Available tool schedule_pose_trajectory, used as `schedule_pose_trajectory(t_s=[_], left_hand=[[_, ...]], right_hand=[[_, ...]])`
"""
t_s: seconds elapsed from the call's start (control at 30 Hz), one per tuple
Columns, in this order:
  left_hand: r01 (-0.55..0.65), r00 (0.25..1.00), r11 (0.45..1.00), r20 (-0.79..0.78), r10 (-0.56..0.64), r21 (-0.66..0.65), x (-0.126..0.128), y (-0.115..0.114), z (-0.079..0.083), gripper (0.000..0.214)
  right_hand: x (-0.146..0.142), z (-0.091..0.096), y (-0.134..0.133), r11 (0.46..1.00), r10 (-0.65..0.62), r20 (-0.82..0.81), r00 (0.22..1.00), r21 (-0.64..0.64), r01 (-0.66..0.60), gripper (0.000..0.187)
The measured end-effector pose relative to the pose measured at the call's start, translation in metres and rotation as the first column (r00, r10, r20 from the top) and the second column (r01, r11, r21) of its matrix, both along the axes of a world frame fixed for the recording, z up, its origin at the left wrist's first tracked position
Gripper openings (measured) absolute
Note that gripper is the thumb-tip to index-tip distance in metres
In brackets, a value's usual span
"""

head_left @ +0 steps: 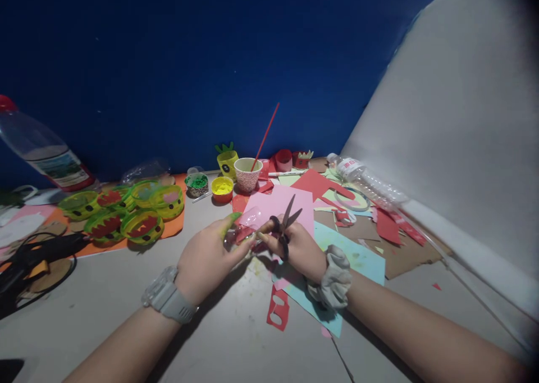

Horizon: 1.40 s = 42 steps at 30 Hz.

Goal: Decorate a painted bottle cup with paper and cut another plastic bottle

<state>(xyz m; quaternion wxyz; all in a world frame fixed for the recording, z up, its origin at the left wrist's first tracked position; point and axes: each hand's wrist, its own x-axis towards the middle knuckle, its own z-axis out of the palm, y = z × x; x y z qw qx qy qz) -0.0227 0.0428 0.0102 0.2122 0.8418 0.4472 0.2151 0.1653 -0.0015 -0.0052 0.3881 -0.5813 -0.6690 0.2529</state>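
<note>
Left hand (210, 256): fingers closed in a pinch on a clear plastic piece (246, 224) with red showing in it, held just above the table (126, 310) at centre frame; green stain on the index fingertip. Right hand (301, 249): thumb and fingers through the loops of black scissors (287, 226), gripping them; blades parted and pointing up and away, handles just beside the plastic piece. Both forearms enter from the lower edge and converge; a grey watch (168, 296) is on the left wrist, a pale scrunchie (334, 276) on the right. Beneath the hands lie a pink sheet (278, 200), a light blue sheet (357, 256) and a red cutout (278, 311). Containers behind: a patterned paper cup (247, 173) with a red stick (265, 136) leaning in it; a small pot (222, 187) of yellow paint; a small cup (196, 182) with green contents; a yellow pineapple-shaped cup (227, 161), contents not visible. Green rings (122, 214) with red inserts are grouped at left on an orange sheet (174, 226). A clear bottle (366, 181) lies at right, another bottle (46, 150) with a red cap at far left; both carry labels, writing too small to read.
</note>
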Motion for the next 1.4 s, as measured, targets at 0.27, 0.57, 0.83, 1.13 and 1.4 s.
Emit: schedule_pose_trajectory(t_s=[0.27, 0.57, 0.83, 1.13, 1.4], left_hand=[[0.056, 0.994, 0.979, 0.103, -0.036, -0.197, -0.005, 0.007, 0.012, 0.052], [0.042, 0.996, 0.985, 0.086, -0.027, -0.169, -0.003, 0.003, 0.006, 0.046], [0.0, 0.997, 0.998, 0.083, 0.005, -0.066, 0.001, -0.004, 0.001, 0.043], [0.076, 0.979, 0.929, 0.204, -0.001, -0.363, -0.002, 0.004, 0.014, 0.046], [0.001, 0.996, 0.986, 0.087, 0.014, -0.169, 0.004, -0.009, 0.002, 0.038]], right_hand=[[0.004, 0.003, 0.0, 0.997, 0.035, -0.178, 0.983, -0.067, -0.047, 0.026], [0.001, 0.0, 0.001, 0.991, -0.006, -0.266, 0.964, -0.128, -0.029, 0.026], [-0.003, -0.007, 0.002, 0.985, -0.058, -0.36, 0.931, -0.175, -0.007, 0.026], [-0.001, -0.002, 0.001, 0.995, -0.055, -0.425, 0.903, -0.093, 0.017, 0.024], [-0.004, -0.007, 0.001, 0.987, -0.064, -0.358, 0.932, -0.159, 0.006, 0.026]])
